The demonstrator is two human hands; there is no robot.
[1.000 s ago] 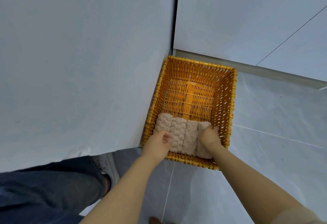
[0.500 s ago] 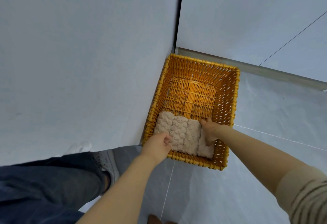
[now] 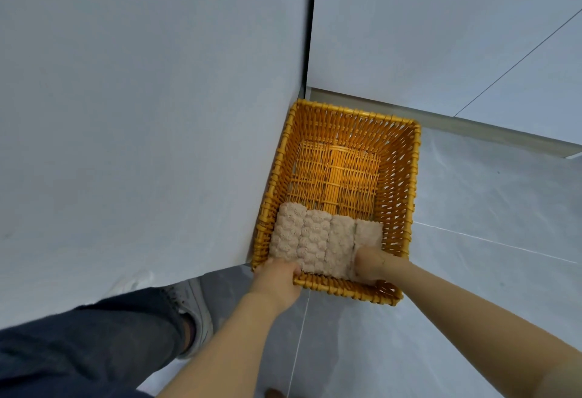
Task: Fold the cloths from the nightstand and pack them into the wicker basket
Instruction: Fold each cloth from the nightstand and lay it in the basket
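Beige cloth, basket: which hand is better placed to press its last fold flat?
Right, probably. The right hand rests on the smooth right-end fold of the beige cloth, inside the wicker basket. The left hand sits at the near rim, holding the cloth's left corner.

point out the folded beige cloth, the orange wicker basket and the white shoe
folded beige textured cloth (image 3: pixel 318 237), head view, middle of its bumpy top face
orange wicker basket (image 3: pixel 400 183), head view, inside of its right wall
white shoe (image 3: pixel 196 306), head view, its side beside the dark trouser leg
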